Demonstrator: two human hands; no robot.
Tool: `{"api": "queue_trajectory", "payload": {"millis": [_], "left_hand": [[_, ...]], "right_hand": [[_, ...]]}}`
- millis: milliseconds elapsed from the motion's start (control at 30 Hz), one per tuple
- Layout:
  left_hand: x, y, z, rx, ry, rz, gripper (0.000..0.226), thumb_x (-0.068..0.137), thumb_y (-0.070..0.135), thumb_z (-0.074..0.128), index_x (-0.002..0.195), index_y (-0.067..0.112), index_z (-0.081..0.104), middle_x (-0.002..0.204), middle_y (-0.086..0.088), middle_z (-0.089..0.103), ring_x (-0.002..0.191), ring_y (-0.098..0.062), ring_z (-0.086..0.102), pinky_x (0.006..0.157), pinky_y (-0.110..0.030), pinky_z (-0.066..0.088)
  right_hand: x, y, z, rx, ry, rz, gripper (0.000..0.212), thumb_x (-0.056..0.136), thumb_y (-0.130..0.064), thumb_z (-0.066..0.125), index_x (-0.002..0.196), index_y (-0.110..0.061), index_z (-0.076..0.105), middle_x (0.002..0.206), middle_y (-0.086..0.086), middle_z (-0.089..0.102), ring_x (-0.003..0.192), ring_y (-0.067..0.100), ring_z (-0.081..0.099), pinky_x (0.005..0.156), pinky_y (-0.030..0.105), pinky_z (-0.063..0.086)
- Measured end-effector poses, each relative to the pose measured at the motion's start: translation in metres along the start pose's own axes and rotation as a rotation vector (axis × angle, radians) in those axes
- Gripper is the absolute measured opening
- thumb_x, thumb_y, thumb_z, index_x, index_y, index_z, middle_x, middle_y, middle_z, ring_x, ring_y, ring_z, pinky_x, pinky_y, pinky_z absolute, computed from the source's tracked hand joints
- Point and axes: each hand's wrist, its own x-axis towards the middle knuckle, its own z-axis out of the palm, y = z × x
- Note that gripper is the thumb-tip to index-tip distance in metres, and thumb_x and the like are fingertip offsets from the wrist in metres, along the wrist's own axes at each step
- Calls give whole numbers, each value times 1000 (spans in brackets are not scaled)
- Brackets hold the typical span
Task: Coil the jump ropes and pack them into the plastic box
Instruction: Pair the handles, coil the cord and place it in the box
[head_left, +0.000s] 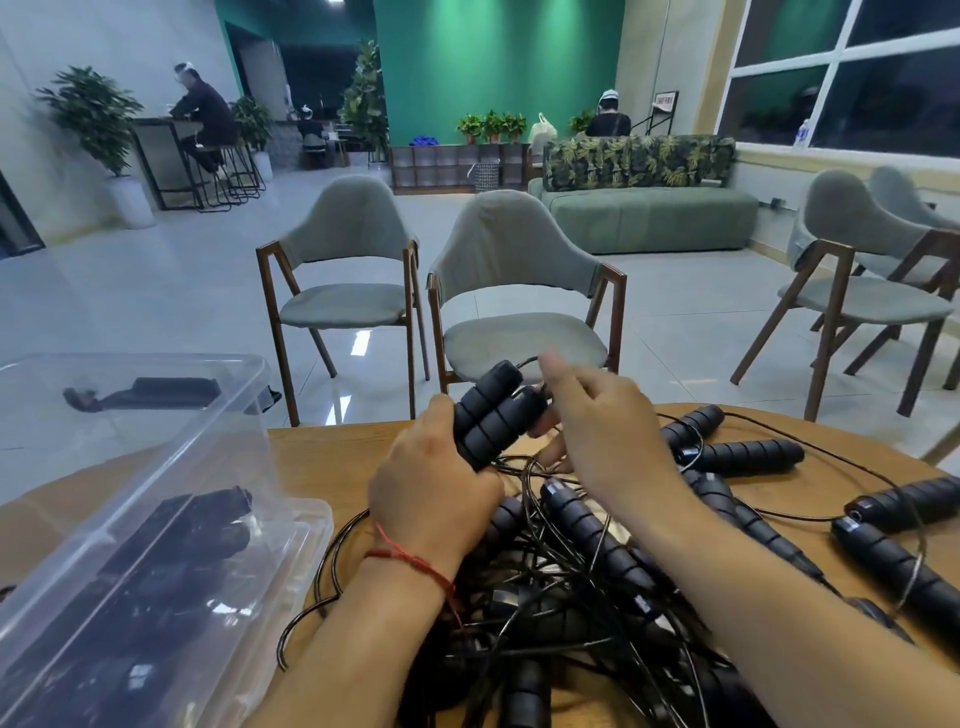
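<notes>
Right now I am clenching my left hand (431, 483) round two handles (488, 415), holding them side by side above the far edge of the bench (322, 452). My right hand (597, 421) is working at their top ends. Its fingers (550, 449) are curling there and seem to be pinching the thin cord (530, 359) where it leaves the handles, though the back of the hand is hiding most of that grip.

To coil this one well, I am thinking I should keep the two handles squeezed level. Then I should draw the cord clear of the pile (571, 597) before winding, because its strands are crossing many others just below. Even, snug turns round the handles should keep the bundle small enough to pack. A snag in the tangle is the likeliest trouble.

The box (249, 415) is sitting on the bench at my left, clear-walled and open-topped. Dark bundles (197, 525) are already lying in it, blurred through the plastic, so I cannot count them. Many ropes are still waiting loose on the bench.
</notes>
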Motion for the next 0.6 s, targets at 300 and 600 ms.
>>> {"api": "queue_trajectory", "payload": {"millis": [300,600], "left_hand": [[0,-12,1,-402,-49,104,31,81,13,74,97,31,56,79,5,61,70,-15,60,56,-32,49],[14,-13,-10,-1596,-95,-362,44,76,3,58,120,5,58,127,-17,75,124,-32,70,106,-53,53]], "right_hand": [[38,-6,-14,-106,-270,-336,43,113,-45,47,73,-37,61,71,-9,56,71,9,54,70,36,44],[39,27,-1,-93,-289,-260,44,108,-53,47,70,-34,58,66,-10,50,66,9,46,66,36,38]]}}
